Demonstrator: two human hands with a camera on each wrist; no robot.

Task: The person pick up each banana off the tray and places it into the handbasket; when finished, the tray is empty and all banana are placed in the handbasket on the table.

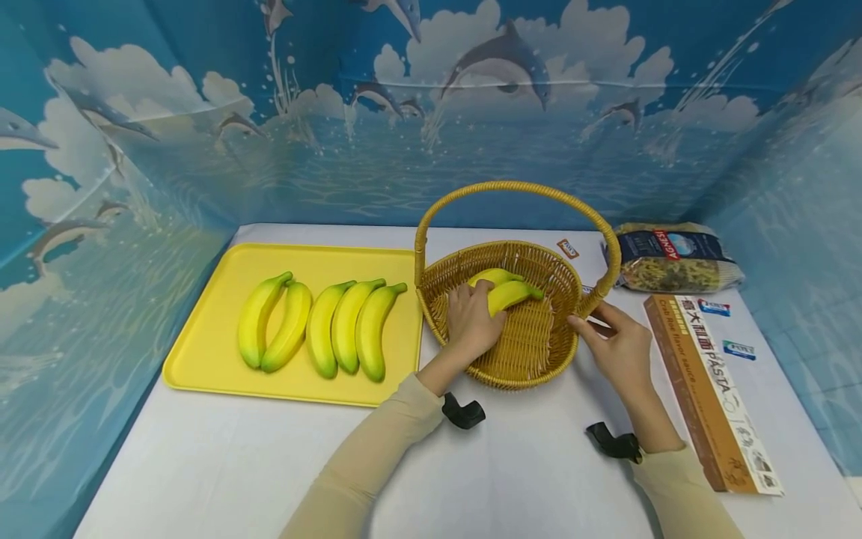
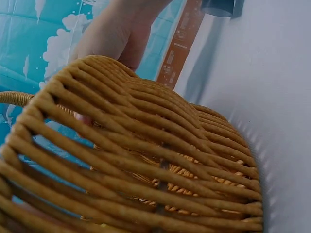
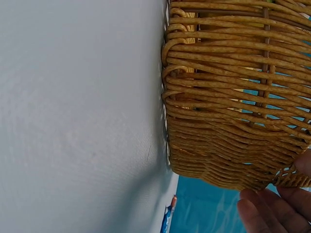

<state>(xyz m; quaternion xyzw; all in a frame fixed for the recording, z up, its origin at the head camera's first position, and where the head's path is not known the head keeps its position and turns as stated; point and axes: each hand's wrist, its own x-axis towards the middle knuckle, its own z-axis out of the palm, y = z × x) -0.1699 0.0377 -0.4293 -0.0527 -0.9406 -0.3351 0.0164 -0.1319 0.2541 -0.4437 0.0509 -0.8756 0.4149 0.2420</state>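
Inside the brown wicker basket (image 1: 521, 359) lie two yellow bananas (image 1: 515, 293), side by side. My left hand (image 1: 474, 318) reaches over the near rim and grips the nearer banana by its left end; its fingertips are partly hidden. With thumb and fingers my right hand (image 1: 616, 344) pinches the basket's right rim by the foot of the handle. That grip also shows in the right wrist view, where fingers (image 3: 265, 211) lie against the wicker. In the left wrist view the basket wall (image 2: 136, 145) hides what the left hand holds.
A yellow tray (image 1: 202, 359) left of the basket carries several bananas (image 1: 337, 329). A pasta bag (image 1: 673, 258) lies at the back right, with a long pasta box (image 1: 714, 397) nearer. Small wrapped pieces (image 1: 714, 308) lie beside them. The tall handle (image 1: 515, 186) arches over the basket.
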